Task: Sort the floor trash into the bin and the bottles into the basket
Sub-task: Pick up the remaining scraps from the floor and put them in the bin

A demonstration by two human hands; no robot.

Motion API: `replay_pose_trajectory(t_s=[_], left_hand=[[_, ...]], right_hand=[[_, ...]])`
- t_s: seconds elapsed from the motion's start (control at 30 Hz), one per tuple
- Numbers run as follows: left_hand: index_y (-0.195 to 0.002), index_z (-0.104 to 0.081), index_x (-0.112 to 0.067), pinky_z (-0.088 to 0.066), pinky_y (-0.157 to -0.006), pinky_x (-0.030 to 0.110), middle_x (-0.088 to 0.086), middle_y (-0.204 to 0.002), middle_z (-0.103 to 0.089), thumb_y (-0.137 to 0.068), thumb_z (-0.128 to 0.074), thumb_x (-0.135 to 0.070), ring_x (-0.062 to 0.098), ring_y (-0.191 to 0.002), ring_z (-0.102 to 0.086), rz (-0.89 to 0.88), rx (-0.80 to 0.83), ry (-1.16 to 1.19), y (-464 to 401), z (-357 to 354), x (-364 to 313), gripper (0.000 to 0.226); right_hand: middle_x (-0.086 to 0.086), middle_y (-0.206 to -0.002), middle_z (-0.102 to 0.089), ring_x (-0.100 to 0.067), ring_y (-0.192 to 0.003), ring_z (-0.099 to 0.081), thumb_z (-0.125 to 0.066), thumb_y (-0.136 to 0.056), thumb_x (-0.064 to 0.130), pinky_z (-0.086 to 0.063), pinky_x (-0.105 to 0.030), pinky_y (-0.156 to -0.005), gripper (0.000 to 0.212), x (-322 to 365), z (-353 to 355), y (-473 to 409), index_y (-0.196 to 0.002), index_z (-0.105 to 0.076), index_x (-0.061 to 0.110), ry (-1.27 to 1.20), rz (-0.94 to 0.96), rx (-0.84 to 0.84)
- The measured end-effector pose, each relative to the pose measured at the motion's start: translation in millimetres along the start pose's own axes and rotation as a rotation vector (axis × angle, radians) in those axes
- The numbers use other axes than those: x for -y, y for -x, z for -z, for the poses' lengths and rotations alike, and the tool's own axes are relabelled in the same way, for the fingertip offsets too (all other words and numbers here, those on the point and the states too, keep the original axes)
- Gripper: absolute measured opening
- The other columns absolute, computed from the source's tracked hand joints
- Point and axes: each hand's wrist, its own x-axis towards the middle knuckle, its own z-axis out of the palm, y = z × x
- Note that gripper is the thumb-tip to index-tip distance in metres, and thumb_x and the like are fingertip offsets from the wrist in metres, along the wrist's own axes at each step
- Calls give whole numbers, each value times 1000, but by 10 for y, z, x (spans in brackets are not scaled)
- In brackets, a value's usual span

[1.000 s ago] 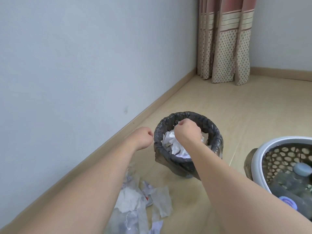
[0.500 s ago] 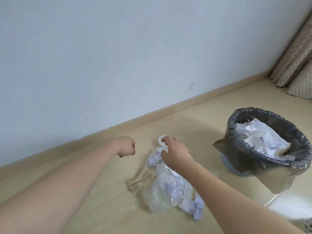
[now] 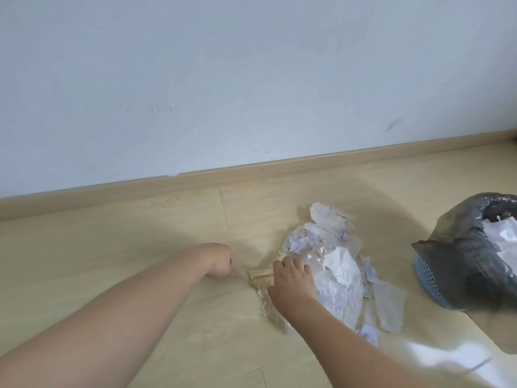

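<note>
Your right hand (image 3: 291,284) is down on the near-left edge of the heap of crumpled white paper and clear plastic wrap (image 3: 333,264) on the pale wooden floor (image 3: 140,247), fingers (image 3: 282,264) spread and laid over a twisted tan-and-clear strip of wrapper (image 3: 261,275); whether they have pinched it yet you cannot tell from this angle. Your left hand (image 3: 219,260) sits curled into a loose fist holding nothing, just left of that strip and apart from it. Judging by this, you are at the pick-up step for the next piece of trash. The strip is the long thing here: its axis runs from just ahead of your right fingers back and to the right under your wrist, its far end pointing toward your left fist. The next move likely calls for closing around the strip and perhaps some paper beside it, then carrying it rightward to the round blue bin with the grey bag liner (image 3: 461,261), well to the right of your fingers and already holding white paper. The bottle basket is not clearly in view.
</note>
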Motion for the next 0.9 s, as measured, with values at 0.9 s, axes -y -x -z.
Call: replay_pose_trajectory(t_s=[0.9], left_hand=[[-114,-57,-9,-44,-76,34,12,-116,-64,-98,-43,-24,33,-107,-62,-237,-237,-185,-321,-435,-698,27]], right_hand=[[10,-86,-57,-11,-81,-53,-52,-94,25,-42,-27,-70,13,-945,612,389,-87,-61,18,-587,-224,-413]])
